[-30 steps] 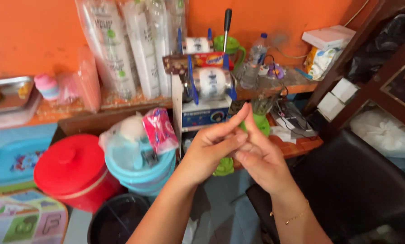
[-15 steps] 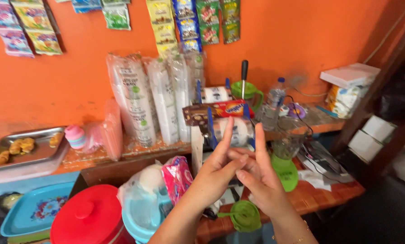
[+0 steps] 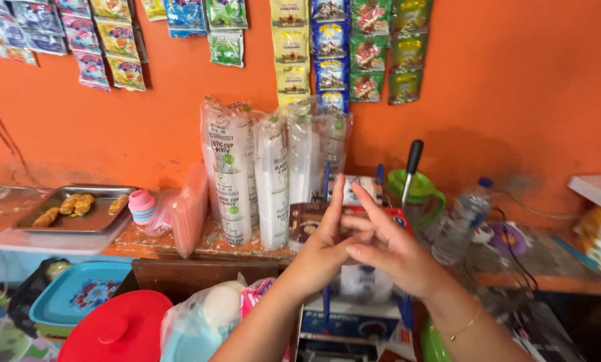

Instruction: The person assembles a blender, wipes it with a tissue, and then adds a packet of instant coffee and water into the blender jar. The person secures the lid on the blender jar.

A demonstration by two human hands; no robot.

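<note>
Orange wall and hanging sachet strips (image 3: 327, 50) now fill my view as it tilts upward. My left hand (image 3: 324, 245) and right hand (image 3: 387, 255) stay pressed together, fingers loose, grasping nothing, above the cup sealer (image 3: 354, 315).

Left hand (image 3: 327, 234) and right hand (image 3: 387, 251) pressed together — fingers splayed.

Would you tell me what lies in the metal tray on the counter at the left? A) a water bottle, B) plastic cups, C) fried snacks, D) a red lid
C: the metal tray holds several golden-brown fried snacks, while the sleeves of plastic cups stand apart against the orange wall.
</note>
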